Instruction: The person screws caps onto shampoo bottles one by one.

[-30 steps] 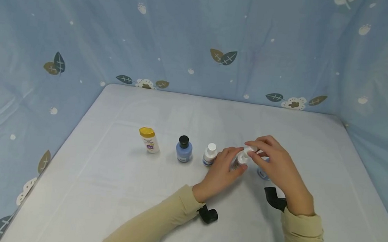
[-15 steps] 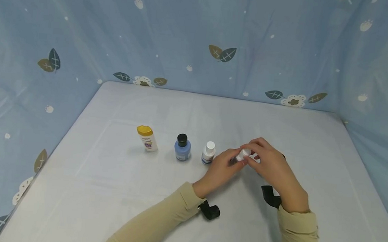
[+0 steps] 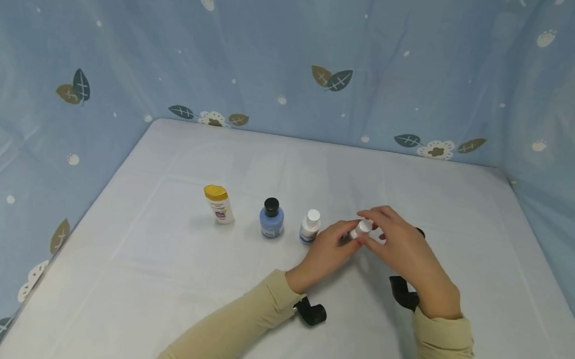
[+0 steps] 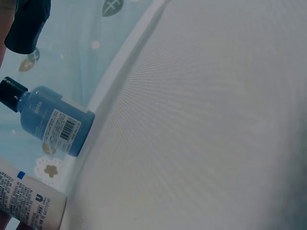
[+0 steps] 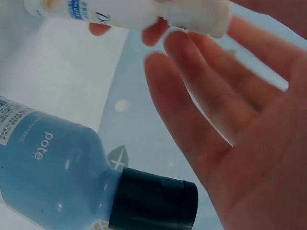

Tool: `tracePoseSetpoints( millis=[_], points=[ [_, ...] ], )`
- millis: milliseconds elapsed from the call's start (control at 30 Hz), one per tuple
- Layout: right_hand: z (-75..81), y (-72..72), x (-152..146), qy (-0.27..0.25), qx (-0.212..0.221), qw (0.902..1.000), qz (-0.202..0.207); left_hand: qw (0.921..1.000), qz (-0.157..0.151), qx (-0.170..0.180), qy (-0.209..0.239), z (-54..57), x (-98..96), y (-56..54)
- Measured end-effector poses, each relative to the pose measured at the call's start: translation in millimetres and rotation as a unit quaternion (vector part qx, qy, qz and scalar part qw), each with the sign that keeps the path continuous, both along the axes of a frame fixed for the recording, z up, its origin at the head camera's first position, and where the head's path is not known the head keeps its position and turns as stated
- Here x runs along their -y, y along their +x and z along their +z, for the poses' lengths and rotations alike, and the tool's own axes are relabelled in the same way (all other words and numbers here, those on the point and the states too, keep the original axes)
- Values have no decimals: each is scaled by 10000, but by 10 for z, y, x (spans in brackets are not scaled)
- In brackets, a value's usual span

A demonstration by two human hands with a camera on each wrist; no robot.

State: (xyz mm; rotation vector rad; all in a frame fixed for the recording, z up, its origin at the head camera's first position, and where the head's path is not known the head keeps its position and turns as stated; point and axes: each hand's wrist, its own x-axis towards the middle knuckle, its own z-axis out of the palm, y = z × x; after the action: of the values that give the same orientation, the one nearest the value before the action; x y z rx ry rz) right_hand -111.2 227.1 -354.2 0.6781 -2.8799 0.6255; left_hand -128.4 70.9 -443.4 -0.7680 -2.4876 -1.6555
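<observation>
My left hand holds a small white bottle low on its body, with the fingers hiding much of it in the head view. Printed labels show on the bottle in both wrist views. At its top, the thumb and fingers of my right hand pinch the white cap. In the right wrist view the cap sits in line with the bottle. A blue bottle with a black cap stands beside the right hand, mostly hidden behind it in the head view.
To the left stand a white bottle with a white cap, close to the left hand, another blue bottle with a black cap, and a white bottle with a yellow cap. A white cloth covers the table; a patterned blue curtain hangs behind.
The right hand has come slightly left and down, bringing the white cap from just above the bottle to its top. It now hides the right-hand blue bottle more. The left hand stays round the bottle.
</observation>
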Motion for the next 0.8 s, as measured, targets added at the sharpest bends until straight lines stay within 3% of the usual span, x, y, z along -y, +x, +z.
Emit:
tracePoseSetpoints(
  millis=[167, 600, 800],
  points=[
    [25, 7, -25, 27, 4, 10000, 70, 9999, 35, 154, 19, -13, -20, -4],
    [1, -25, 28, 33, 394, 9980, -497, 9998, 121, 150, -32, 4, -19, 14],
    [47, 6, -6, 83, 659, 9955, -670, 9978, 95, 650, -117, 37, -28, 64]
  ],
)
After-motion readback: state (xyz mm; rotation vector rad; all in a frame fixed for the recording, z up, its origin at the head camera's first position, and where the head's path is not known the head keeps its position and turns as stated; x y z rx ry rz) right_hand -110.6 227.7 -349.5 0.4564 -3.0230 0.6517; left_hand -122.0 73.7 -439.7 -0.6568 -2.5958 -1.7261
